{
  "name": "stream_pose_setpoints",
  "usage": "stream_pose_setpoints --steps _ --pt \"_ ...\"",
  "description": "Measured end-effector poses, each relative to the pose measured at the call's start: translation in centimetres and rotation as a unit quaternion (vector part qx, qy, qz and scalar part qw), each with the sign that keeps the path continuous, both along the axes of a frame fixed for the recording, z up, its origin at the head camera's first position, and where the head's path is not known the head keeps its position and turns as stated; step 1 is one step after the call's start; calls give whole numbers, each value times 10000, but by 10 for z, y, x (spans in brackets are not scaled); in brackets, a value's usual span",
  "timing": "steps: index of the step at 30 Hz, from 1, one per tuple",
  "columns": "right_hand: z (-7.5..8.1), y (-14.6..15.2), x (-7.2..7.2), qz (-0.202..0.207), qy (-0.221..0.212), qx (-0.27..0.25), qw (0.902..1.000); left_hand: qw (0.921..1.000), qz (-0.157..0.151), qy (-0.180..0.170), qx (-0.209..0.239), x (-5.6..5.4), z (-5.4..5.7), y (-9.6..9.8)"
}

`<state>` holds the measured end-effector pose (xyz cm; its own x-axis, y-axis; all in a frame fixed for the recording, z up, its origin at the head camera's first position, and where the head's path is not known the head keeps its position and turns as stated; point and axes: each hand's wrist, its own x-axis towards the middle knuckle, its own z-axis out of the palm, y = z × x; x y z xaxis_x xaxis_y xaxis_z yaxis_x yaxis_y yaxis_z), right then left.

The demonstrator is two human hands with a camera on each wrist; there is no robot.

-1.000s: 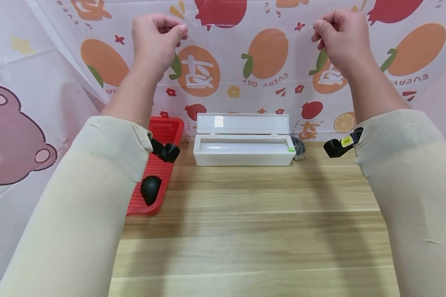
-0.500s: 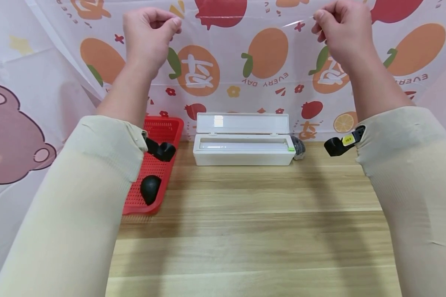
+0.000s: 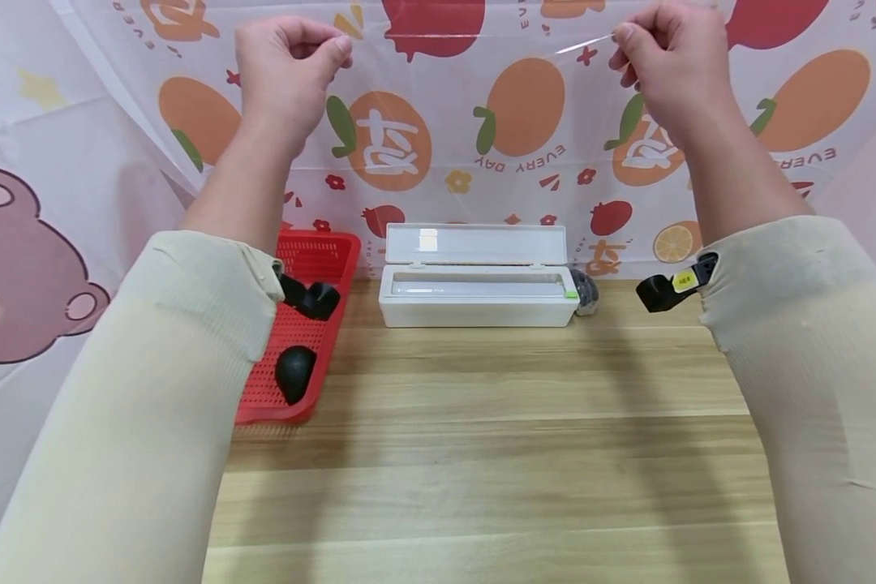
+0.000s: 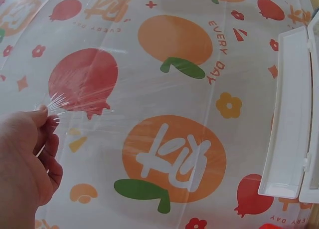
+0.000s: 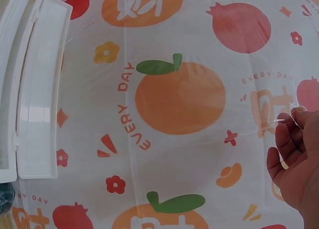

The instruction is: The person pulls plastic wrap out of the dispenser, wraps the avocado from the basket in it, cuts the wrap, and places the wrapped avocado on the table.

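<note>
A sheet of clear plastic wrap (image 3: 584, 46) stretches between my two raised hands, seen mainly by its glints and creases. My left hand (image 3: 285, 77) pinches one corner between thumb and fingers; in the left wrist view, creases fan out from the pinched wrap (image 4: 57, 103). At the other side my right hand (image 3: 675, 69) pinches the opposite corner, where a bright fold shows. Below and between the hands, a white plastic wrap dispenser (image 3: 478, 315) stands on the table with its lid (image 3: 496, 243) up and a roll (image 3: 482, 289) inside.
Left of the dispenser is a red perforated basket (image 3: 350, 259) with a dark rounded object (image 3: 295, 373) in it, partly behind my left arm. A dark lump in shiny wrap (image 3: 586, 292) sits against the dispenser's right end. A fruit-printed curtain (image 3: 438, 122) hangs behind the wooden table (image 3: 511, 470).
My left hand has moved left and slightly up, widening the gap between the hands. The right hand has barely shifted. The wrap's upper edge now shows a bright streak near the right fingers.
</note>
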<state>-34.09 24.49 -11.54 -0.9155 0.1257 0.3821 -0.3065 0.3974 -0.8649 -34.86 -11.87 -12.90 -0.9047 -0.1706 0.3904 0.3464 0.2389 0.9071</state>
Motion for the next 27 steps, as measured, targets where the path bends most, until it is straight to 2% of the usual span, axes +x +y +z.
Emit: stream_pose_setpoints --steps 7,14,18,22,27 --pt "-1 8 15 61 55 129 9999 9997 -148 -10 -182 15 0 3" --pt "-11 20 47 242 295 142 9992 9984 -363 101 -414 39 -2 0" --pt "-21 24 64 773 671 -161 9946 9982 -514 130 -277 55 -7 -8" --pt "-34 23 82 1435 1036 -469 9831 9979 -623 86 -133 75 -14 -18" --pt "-56 20 106 2071 1062 -733 9698 9971 -576 35 -499 103 -30 -31"
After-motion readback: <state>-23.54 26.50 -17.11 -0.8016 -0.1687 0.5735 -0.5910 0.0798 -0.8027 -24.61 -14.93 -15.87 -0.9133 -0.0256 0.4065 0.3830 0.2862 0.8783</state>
